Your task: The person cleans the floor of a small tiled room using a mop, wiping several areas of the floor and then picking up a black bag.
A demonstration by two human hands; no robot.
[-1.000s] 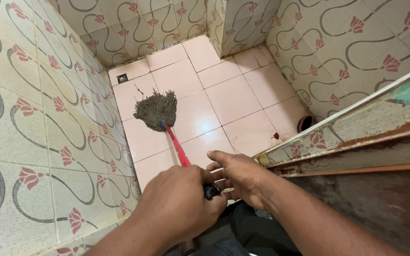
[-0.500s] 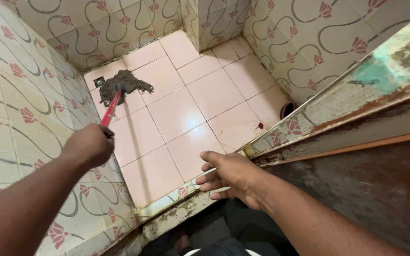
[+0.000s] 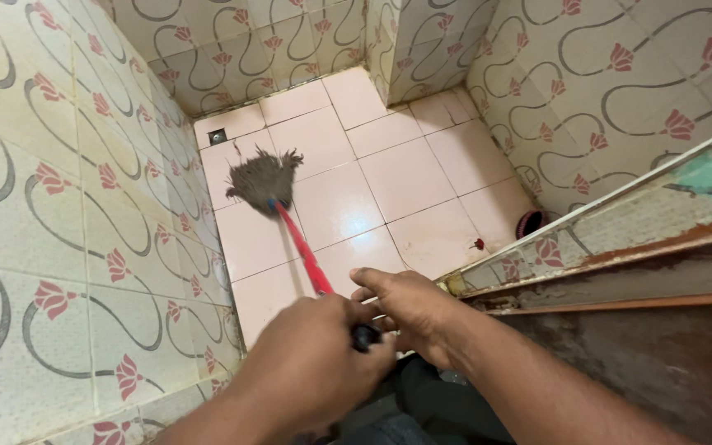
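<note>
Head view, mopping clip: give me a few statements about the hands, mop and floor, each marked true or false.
1. The mop has a red handle and a dark stringy head. True.
2. The mop head rests on the pink tiled floor near the left wall. True.
3. The left hand hangs empty, away from the handle. False: it is closed around the handle's near end.
4. The right hand is pressed flat on the patterned wall. False: it sits at the handle's end, beside the left hand.
5. A small square drain lies in the floor's far left corner. True.
</note>
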